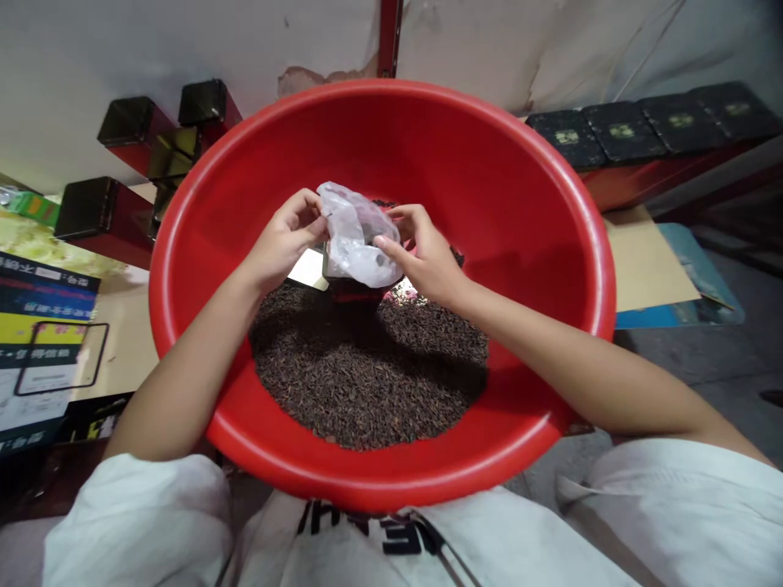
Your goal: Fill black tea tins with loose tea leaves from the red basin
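My left hand (294, 232) pinches the left edge of a clear plastic bag (358, 236). On the bag's other side my right hand (425, 253) grips its rim between thumb and fingers. The bag's mouth is spread between both hands, and its lower part covers a dark tin (355, 290) standing in the basin. Most of the tin is hidden under the plastic; whether the bag lines it I cannot tell. Loose dark tea leaves (367, 375) lie heaped across the bottom of the big red basin (391, 481), around the tin.
Several red tins with black lids (621, 130) stand in a row at the right. More dark-topped tins (131, 122) stand at the left. A printed box (42, 350) lies at the far left, a cardboard sheet (648, 257) at the right. A wall (183, 41) rises behind.
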Demonstrator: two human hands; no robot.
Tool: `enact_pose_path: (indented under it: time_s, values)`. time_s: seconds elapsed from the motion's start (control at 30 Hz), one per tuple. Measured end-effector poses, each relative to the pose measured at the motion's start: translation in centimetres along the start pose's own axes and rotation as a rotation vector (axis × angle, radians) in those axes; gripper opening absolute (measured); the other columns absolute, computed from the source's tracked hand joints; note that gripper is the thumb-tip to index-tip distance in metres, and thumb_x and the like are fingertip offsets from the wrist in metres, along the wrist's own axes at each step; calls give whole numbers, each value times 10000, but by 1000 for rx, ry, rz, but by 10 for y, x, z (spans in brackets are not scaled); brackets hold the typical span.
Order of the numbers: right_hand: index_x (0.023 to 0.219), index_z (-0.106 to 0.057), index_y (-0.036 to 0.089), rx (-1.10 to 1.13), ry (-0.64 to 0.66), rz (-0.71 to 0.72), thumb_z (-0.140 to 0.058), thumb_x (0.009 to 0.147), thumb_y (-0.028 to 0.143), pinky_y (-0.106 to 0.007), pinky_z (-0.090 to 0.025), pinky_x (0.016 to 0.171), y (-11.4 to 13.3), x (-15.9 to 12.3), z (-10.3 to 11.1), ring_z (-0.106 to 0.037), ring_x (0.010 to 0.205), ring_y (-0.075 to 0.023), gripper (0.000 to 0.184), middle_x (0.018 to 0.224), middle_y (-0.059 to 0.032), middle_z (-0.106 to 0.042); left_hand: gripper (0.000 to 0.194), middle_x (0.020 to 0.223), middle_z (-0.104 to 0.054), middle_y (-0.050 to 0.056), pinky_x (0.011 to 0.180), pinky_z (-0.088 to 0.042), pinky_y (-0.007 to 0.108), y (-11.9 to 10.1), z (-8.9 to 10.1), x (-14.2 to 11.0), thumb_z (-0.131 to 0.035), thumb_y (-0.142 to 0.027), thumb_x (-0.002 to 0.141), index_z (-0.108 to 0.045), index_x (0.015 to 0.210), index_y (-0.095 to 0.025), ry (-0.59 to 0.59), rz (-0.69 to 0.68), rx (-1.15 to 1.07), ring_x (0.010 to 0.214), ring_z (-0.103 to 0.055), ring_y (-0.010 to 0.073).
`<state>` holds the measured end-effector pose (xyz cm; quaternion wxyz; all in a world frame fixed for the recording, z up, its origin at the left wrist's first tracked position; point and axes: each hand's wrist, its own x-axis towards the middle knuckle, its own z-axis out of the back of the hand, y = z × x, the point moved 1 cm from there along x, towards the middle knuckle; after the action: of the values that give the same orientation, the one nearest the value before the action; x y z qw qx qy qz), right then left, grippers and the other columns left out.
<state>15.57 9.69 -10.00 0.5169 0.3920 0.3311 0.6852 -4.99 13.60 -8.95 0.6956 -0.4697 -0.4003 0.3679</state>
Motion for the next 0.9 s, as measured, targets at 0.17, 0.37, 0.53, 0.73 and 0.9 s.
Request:
enact_pose_path:
  time_s: [0.17, 0.37, 0.53, 0.73, 0.9]
  values:
    - [683, -489, 167, 42, 150, -177, -559, 813, 182, -263, -336, 590, -3, 9, 3, -431, 620, -93, 149, 673, 9, -504, 288, 941, -546, 38, 865, -489, 417, 8, -1, 0, -648, -397, 744, -504, 920, -221, -26, 13, -136, 995, -584, 246]
    - [714, -500, 182, 151, -66, -14, -577, 818, 209, -243, -360, 589, 7, 10, 19, -449, 618, -83, 133, 679, 24, -512, 412, 1027, -568, 69, 932, -464, 501, 14, -4, -1, -608, -262, 632, -508, 1026, -191, 49, 59, 3, 1065, -553, 313]
    - [817, -570, 194, 171, -129, 57, -534, 852, 196, -251, -424, 645, 22, 12, 37, -523, 684, -93, 50, 785, 12, -605, 680, 1244, -536, 125, 1007, -419, 507, 6, -4, -1, -687, -324, 610, -444, 1229, -181, 269, 66, 181, 1210, -470, 357]
    - [812, -608, 196, 115, -192, 106, -562, 803, 49, -248, -418, 630, 37, 27, 57, -496, 635, -80, 153, 788, -1, -636, 690, 1318, -497, 147, 1044, -373, 518, 9, 5, 1, -700, -380, 637, -494, 1256, -155, 394, 31, 355, 1256, -438, 383]
    - [883, -576, 173, -26, -322, 338, -527, 744, 31, -275, -478, 732, 63, 9, 59, -550, 797, -120, 205, 913, -52, -593, 766, 1296, -496, 150, 1039, -381, 500, 12, 9, 2, -740, -327, 592, -464, 1285, -155, 291, 77, 281, 1265, -425, 355]
